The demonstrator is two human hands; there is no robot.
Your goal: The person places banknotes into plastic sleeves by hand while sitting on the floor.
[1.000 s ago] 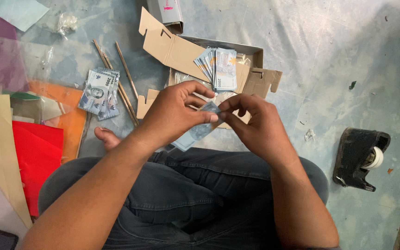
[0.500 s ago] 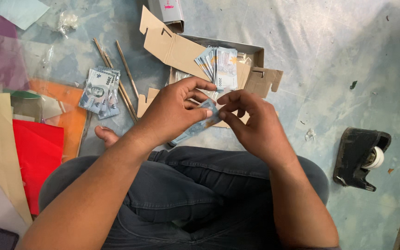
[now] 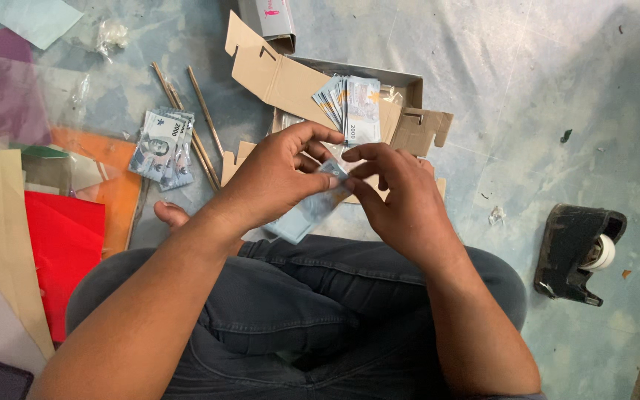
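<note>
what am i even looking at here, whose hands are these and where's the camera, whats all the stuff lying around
There is no machine here. A person sits cross-legged on a pale blue floor and wears a camera on the head, so this one picture looks straight down at their own arms and lap.

The left hand and the right hand meet over the knees and pinch a folded banknote between the fingertips.

Just beyond the hands lies an open cardboard box with a fan of banknotes in it. To the left sit a small pile of notes, some thin sticks and coloured paper sheets. To the right stands a black tape dispenser.
</note>
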